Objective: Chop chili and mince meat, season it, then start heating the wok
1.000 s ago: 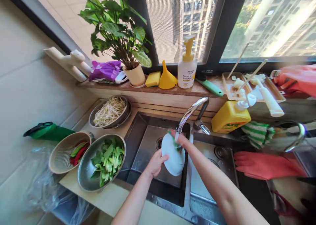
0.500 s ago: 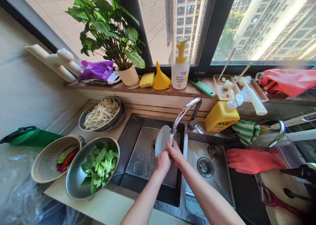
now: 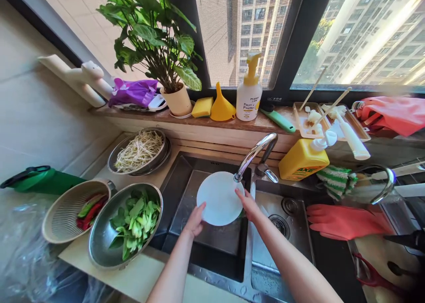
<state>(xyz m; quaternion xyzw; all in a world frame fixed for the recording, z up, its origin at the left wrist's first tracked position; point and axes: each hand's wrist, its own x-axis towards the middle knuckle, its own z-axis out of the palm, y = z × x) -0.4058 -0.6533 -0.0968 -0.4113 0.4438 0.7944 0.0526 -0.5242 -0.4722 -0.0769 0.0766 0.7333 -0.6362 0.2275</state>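
A white plate (image 3: pixel 220 199) is held over the left sink basin (image 3: pixel 212 238), its broad round face turned up towards me. My left hand (image 3: pixel 195 220) grips the plate's lower left edge. At its right edge, my right hand (image 3: pixel 247 202) holds the rim just below the spout of the chrome faucet (image 3: pixel 257 150). The fingers of both hands are partly hidden by the plate.
Left of the sink stand a bowl of leafy greens (image 3: pixel 96 245), a basket with peppers (image 3: pixel 56 221) and a bowl of sprouts (image 3: pixel 114 154). Behind the right basin is a yellow bottle (image 3: pixel 299 159); pink gloves (image 3: pixel 345 221) lie at right.
The plate has turned from edge-on to face up. My left hand has moved left, away from my right hand, which has shifted slightly right. The view has shifted a little.
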